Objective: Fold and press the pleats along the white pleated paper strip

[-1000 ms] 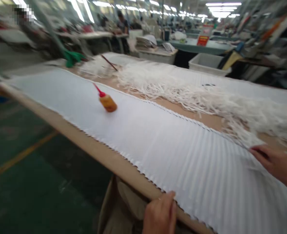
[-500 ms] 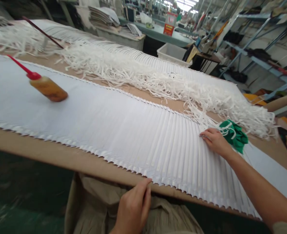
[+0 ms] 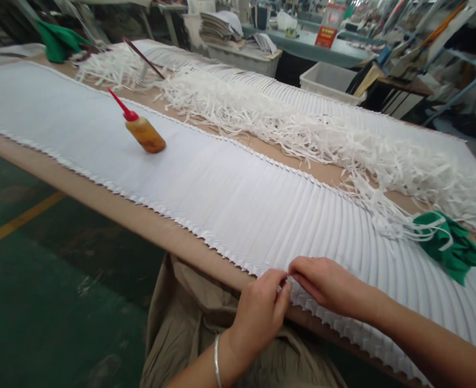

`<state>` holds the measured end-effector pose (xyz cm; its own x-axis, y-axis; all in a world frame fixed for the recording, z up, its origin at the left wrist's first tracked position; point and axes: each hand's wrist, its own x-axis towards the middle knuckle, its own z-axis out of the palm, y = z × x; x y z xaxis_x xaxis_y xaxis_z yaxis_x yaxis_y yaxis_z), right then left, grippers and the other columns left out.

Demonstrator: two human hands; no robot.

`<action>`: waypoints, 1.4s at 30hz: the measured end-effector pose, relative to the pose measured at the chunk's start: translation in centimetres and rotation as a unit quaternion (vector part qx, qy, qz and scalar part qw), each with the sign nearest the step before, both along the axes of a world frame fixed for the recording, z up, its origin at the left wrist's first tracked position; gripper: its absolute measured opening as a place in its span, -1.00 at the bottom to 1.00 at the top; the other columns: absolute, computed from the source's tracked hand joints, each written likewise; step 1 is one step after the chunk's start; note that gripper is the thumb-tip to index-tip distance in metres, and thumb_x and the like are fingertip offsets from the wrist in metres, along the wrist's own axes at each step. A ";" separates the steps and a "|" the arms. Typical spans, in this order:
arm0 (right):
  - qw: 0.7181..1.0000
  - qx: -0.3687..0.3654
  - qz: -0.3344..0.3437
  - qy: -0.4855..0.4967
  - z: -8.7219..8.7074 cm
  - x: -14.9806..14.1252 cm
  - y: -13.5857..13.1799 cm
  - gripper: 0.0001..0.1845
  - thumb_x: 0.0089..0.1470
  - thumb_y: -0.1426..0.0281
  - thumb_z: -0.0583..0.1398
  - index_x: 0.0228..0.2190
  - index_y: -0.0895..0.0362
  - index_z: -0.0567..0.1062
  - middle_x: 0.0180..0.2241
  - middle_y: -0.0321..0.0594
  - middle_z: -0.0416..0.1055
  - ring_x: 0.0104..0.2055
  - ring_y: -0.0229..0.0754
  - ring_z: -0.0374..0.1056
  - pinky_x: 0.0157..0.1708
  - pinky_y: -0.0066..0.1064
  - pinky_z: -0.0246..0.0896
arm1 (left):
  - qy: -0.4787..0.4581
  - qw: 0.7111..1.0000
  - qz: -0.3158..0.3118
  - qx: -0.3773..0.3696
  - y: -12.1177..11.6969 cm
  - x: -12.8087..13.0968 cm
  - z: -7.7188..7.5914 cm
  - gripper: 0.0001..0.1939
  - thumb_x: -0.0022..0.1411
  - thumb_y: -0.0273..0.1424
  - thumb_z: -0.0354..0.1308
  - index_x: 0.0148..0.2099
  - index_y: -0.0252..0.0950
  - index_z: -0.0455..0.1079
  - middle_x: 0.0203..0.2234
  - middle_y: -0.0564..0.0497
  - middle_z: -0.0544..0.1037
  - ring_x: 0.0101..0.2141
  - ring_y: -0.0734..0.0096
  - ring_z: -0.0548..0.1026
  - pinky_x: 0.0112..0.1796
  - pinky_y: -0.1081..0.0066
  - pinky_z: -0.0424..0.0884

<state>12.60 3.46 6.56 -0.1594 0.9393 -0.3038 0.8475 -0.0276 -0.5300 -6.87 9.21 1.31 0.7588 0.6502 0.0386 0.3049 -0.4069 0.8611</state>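
A long strip of white pleated sheet (image 3: 221,188) lies along a brown table (image 3: 140,221). My left hand (image 3: 262,310), with a silver bangle at the wrist, pinches the near zigzag edge of the pleats. My right hand (image 3: 326,283) meets it at the same spot, fingers closed on the same edge. An amber glue bottle with a red nozzle (image 3: 143,131) lies on the sheet to the far left of both hands.
A heap of white paper strips (image 3: 322,140) runs along the table's far side. Green cloth (image 3: 448,245) lies at the right, another green cloth (image 3: 57,40) at the far left. A second pleated sheet (image 3: 294,99), a white bin (image 3: 329,81) and shelves stand beyond.
My right hand has come from the far edge near the green cloth to the near edge, joining my left hand. The view has swung left.
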 end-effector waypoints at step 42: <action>0.998 -0.036 -0.015 -0.057 -2.3 -1.0 8.5 -0.82 0.20 0.27 0.18 -0.34 0.09 0.53 -0.47 -0.23 0.54 -0.41 -0.18 0.47 -0.42 -0.47 0.14 | -0.048 0.934 0.170 -0.310 1.5 -2.8 -1.6 -0.83 0.38 -0.29 0.04 -0.16 -0.28 0.35 -0.57 0.12 0.47 -0.68 0.50 0.39 -0.63 0.52 0.23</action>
<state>11.60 11.96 4.25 -0.0913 0.9181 -0.3856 0.9008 -0.0889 -0.4251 -9.65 10.68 -0.27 0.5164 0.7729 -0.3687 0.2356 0.2857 0.9289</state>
